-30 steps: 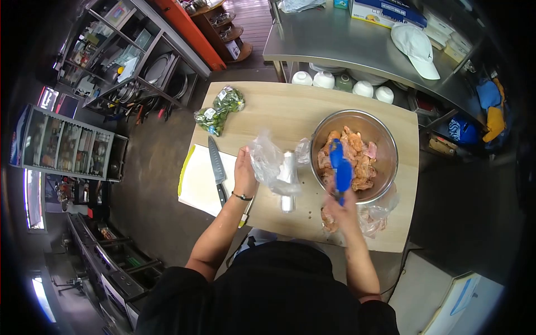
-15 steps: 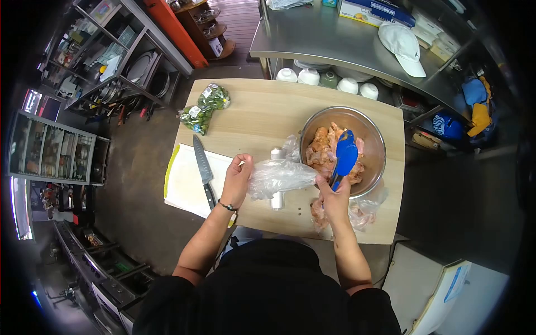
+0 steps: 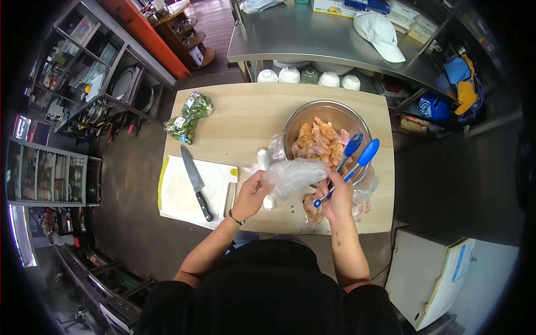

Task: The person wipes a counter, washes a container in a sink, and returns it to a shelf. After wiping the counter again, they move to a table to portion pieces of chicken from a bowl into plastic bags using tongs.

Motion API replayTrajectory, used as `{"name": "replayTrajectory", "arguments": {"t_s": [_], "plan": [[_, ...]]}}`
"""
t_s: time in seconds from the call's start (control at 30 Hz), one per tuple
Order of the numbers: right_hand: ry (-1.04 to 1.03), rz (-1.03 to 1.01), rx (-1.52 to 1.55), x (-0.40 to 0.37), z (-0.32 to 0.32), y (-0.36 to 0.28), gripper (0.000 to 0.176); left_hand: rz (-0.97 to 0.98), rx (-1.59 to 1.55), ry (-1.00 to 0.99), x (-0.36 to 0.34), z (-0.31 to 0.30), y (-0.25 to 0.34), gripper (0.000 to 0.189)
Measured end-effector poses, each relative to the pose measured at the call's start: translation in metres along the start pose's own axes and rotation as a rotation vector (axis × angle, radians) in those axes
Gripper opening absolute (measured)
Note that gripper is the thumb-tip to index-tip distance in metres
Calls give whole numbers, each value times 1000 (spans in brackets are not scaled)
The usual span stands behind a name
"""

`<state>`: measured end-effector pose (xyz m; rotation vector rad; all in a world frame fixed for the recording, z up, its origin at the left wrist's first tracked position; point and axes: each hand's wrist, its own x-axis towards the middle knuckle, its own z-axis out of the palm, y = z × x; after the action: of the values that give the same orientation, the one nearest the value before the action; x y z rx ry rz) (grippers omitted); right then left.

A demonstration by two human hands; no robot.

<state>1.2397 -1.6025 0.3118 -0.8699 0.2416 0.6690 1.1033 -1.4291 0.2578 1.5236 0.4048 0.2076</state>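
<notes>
Held bag [image 3: 296,175]: thin, crinkled clear plastic. Right of grip: bowl [image 3: 357,120], shiny smooth metal. Underneath: table [image 3: 240,117], smooth pale wood-look.

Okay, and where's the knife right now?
In the head view, the knife lies on the white cutting board, left of your left hand.

1. One metal bowl [image 3: 341,113] sat on one wooden table [image 3: 240,120].
2. One pair of tongs [image 3: 366,155] showed.
3. There was one knife [image 3: 191,170] and one cutting board [image 3: 175,192].
4. Two packs of greens [image 3: 180,129] lay there.
5. One cap [image 3: 378,34] was visible.
6. White rounded dishes [image 3: 289,75] numbered four, as far as the shadow allowed.
</notes>
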Motion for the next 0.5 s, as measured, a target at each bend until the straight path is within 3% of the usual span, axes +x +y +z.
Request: {"name": "replayTrajectory", "arguments": {"t_s": [0.03,0.1,0.2,0.27,0.33,0.4,0.5], "plan": [[6,-6,16,0,-1,0,28,1,4,1,1,5,5,19],[3,-6,36,-2,-3,2,29,-206,-595,180,2,15,18,17],[121,-85,-200,-7,-1,7,31,-287,-543,323,3,10,13,19],[154,-339,-428,-13,1,11,36,-313,-468,473,7,18,22,17],[73,-353,-400,-19,0,15,39,-210,-313,446,6,21,15,25],[-212,-194,-699,-25,-3,17,43,-165,-237,432,0,26,10,29],[-262,-226,-794,-22,-1,33,41,-151,-227,171,-2,42,26,29]]}}
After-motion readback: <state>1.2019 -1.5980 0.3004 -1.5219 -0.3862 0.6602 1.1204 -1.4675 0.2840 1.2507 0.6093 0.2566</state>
